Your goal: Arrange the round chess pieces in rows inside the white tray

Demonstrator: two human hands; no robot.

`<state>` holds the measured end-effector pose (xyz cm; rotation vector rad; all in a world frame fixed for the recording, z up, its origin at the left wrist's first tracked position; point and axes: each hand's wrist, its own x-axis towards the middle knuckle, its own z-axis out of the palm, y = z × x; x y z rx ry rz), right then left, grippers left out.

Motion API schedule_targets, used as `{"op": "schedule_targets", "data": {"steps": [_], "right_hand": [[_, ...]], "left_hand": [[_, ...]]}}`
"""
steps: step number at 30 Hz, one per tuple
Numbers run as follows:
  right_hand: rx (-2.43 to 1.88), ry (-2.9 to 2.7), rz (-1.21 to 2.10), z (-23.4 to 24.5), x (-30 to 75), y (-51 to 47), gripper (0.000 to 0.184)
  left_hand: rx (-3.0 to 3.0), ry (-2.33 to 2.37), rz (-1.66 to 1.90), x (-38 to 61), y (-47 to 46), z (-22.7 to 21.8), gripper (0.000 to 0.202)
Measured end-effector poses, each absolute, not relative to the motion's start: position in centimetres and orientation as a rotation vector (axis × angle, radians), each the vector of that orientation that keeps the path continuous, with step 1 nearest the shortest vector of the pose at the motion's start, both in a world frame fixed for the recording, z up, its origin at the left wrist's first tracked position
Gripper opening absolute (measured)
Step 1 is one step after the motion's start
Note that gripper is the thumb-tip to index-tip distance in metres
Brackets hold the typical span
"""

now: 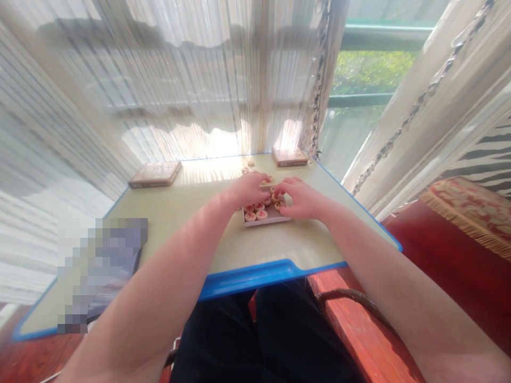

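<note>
A shallow open box (pixel 268 221) on the table holds several round Chinese chess pieces (pixel 250 217) with red characters, grouped mostly on its left side. My left hand (pixel 251 189) reaches over the box's back left, fingers spread apart above the pieces there and partly hiding them. From the right comes my right hand (pixel 299 198), its thumb and fingers bent around a Chinese chess piece (pixel 276 198) at the right side of the box. Another piece (pixel 278 206) lies by the right thumb. More loose pieces (pixel 250 163) sit behind my left hand.
The pale table (pixel 191 213) has a raised blue rim. One flat box (pixel 155 174) lies back left, another (pixel 289 156) back right. A pixelated flat object (pixel 115 266) lies at the left. Sheer curtains (pixel 179 80) hang behind; a red seat (pixel 443 255) is at the right.
</note>
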<state>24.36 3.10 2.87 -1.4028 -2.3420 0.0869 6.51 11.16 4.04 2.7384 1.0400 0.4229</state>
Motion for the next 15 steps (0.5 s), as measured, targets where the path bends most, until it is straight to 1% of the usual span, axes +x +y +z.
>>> {"op": "schedule_targets", "data": {"steps": [7, 11, 15], "right_hand": [[-1.432, -2.331, 0.103, 2.9, 24.3, 3.0, 0.026], [-1.436, -2.321, 0.113, 2.9, 24.4, 3.1, 0.029], [-1.425, -2.315, 0.121, 2.9, 24.4, 3.1, 0.027]], "left_hand": [[2.745, 1.085, 0.294, 6.5, 11.1, 4.3, 0.042], [2.655, 1.109, 0.409, 5.8, 11.4, 4.7, 0.035], [2.582, 1.061, 0.494, 5.5, 11.5, 5.0, 0.03]]}}
